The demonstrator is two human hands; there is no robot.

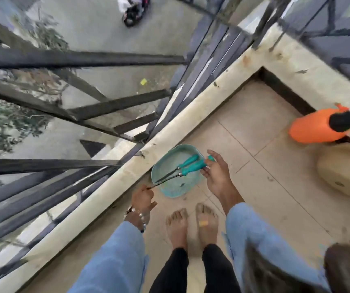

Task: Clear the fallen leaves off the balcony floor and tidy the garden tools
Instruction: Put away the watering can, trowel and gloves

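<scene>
Two garden tools [188, 166] with teal handles and thin metal shafts are held level above a teal tray [171, 190]. The tray lies on the tiled floor against the low concrete kerb. My left hand [142, 198] grips the metal ends of the tools at the tray's near-left edge. My right hand [216, 176] pinches the teal handle ends between thumb and fingers at the tray's right side. A small dark bit of leaf [182, 184] lies inside the tray. Both hands are in front of my bare feet.
A concrete kerb [191, 117] with a black metal railing [81, 60] runs diagonally on the left, the street far below it. An orange watering can [309, 129] and a beige sack [347, 172] sit at the right. Small dark specks dot the floor tiles [254, 127].
</scene>
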